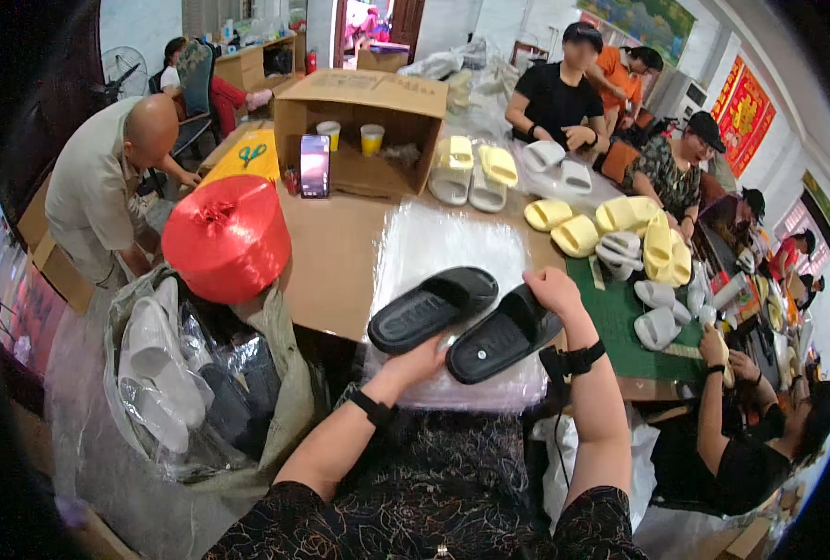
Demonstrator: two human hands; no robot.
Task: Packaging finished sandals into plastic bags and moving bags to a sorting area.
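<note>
A pair of black slide sandals is held over the table, soles down and heels toward me. My left hand (413, 362) grips the left black slide (415, 315) by its heel end, with some fingers hidden underneath. My right hand (555, 292) is closed on the toe end of the right black slide (488, 351), beside its strap. A small round pale sticker lies on the right slide's footbed. The two slides sit close together at a slant. Below them, a stack of clear plastic bags (452, 238) covers the table's middle.
A big red roll of plastic twine (226, 241) stands left, above an open sack (280, 411) of bagged slides. Behind are a cardboard box (359, 91), a phone (315, 168) and green scissors (252, 155). Yellow slides (628, 215) lie right, by a green mat (611, 327). Several people work around.
</note>
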